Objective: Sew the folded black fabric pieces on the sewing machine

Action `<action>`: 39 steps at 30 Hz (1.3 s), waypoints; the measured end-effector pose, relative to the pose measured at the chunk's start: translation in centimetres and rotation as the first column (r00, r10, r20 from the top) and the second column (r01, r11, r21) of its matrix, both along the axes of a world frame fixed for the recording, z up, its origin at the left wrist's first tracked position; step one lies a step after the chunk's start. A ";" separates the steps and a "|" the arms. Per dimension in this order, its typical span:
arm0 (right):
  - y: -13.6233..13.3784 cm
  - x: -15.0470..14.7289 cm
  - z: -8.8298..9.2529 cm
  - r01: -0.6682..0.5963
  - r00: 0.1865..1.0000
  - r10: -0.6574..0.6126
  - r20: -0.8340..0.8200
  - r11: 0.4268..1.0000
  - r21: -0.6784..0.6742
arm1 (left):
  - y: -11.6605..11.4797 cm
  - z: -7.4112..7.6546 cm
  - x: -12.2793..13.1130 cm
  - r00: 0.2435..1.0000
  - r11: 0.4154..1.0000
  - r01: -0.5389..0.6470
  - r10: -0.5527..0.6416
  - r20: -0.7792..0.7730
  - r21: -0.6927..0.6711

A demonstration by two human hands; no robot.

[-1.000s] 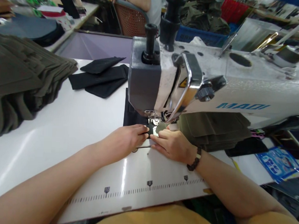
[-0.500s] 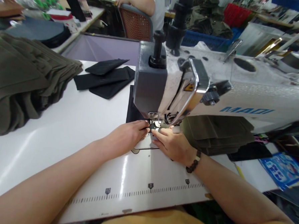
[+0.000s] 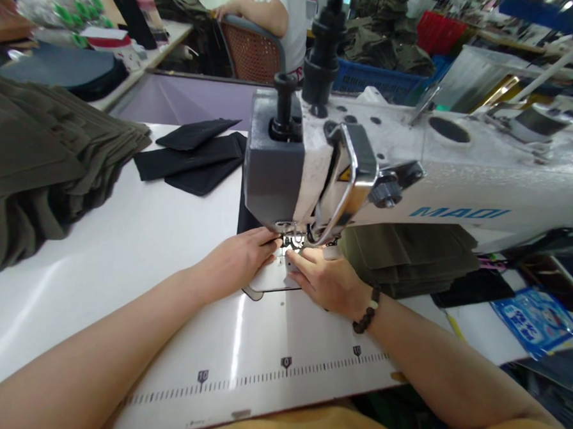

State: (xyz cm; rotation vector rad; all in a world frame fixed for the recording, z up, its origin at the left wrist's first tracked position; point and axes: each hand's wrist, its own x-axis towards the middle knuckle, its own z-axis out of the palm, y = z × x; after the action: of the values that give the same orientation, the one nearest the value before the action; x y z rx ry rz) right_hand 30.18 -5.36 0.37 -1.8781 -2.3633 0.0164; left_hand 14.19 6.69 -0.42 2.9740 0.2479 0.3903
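Note:
A black fabric piece (image 3: 245,216) lies on the sewing machine bed, partly hidden behind the machine head (image 3: 274,169). My left hand (image 3: 233,260) is closed over its near edge, fingers together, tips just left of the presser foot (image 3: 293,240). On the right of the needle area, my right hand (image 3: 328,279) rests on the metal needle plate (image 3: 273,279), fingers stretched towards the foot. A white wrap (image 3: 332,251) covers one of its fingers, and a dark beaded bracelet (image 3: 368,311) circles the wrist. Shiny metal and my fingers hide the stitching point.
Loose black fabric pieces (image 3: 193,155) lie behind on the left. An olive fabric stack (image 3: 34,169) fills the far left; another olive stack (image 3: 409,259) sits under the machine arm (image 3: 470,192). A blue packet (image 3: 535,322) lies at right. A seated person (image 3: 272,15) is beyond.
The view has shifted slightly, so the machine appears further left. Dark material between my fingertips has gone from there, baring more of the bright plate. Both hands stay near the presser foot.

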 end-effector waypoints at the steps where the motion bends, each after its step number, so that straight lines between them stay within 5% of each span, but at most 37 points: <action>1: 0.0 0.0 0.0 -0.006 1.000 0.006 -0.004 1.000 0.007 | 0.0 0.0 0.0 1.000 1.000 -0.006 0.006 -0.004 0.001; 25: 0.1 -0.1 0.3 -0.011 1.000 0.011 -0.009 1.000 0.018 | 0.5 0.5 0.1 1.000 1.000 -0.002 0.003 -0.029 0.030; 30: 0.0 0.1 0.2 -0.036 0.998 0.037 -0.041 0.999 0.026 | -2.0 1.7 -0.3 0.985 0.996 -0.065 0.074 -0.154 0.064; 39: -0.3 0.8 -0.4 -0.176 0.979 0.188 -0.084 0.975 0.135 | -4.7 1.6 -1.1 0.963 0.998 0.059 -0.067 -0.261 -0.039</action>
State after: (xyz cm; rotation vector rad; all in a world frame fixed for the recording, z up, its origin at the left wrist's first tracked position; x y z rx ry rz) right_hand 30.97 -5.71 0.02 -1.5641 -2.4009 -0.0244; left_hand 13.13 1.99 1.22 2.9887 0.1825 -0.0163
